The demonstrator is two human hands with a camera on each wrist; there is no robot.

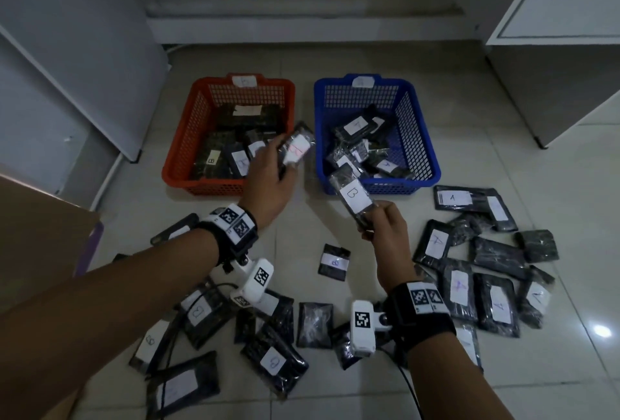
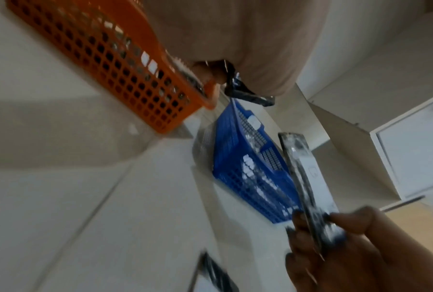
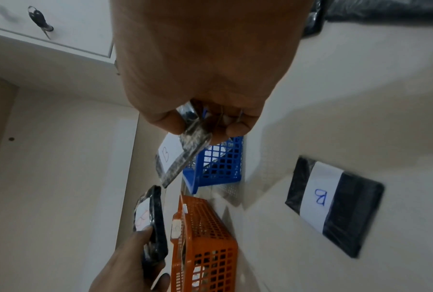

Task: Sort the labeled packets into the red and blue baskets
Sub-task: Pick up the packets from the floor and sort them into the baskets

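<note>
My left hand (image 1: 280,164) grips a black packet with a pink "B" label (image 1: 297,147) in the air over the near right corner of the red basket (image 1: 177,164). The wrist view shows that packet (image 2: 248,95) poking out below my palm. My right hand (image 1: 375,218) pinches the bottom end of another black packet labeled "B" (image 1: 352,198), tilted up just in front of the blue basket (image 1: 431,157). From the right wrist, this packet (image 3: 178,158) hangs before the blue basket (image 3: 218,168), with the left hand's packet (image 3: 153,223) beside the red basket (image 3: 205,247). Both baskets hold several packets.
Several loose black packets lie on the tiled floor: "A" ones at the right (image 1: 436,241), "B" ones at the lower left (image 1: 199,312), one small "B" packet (image 1: 333,262) between my arms. A white cabinet (image 1: 553,16) stands at the back right, a grey panel (image 1: 84,50) at the left.
</note>
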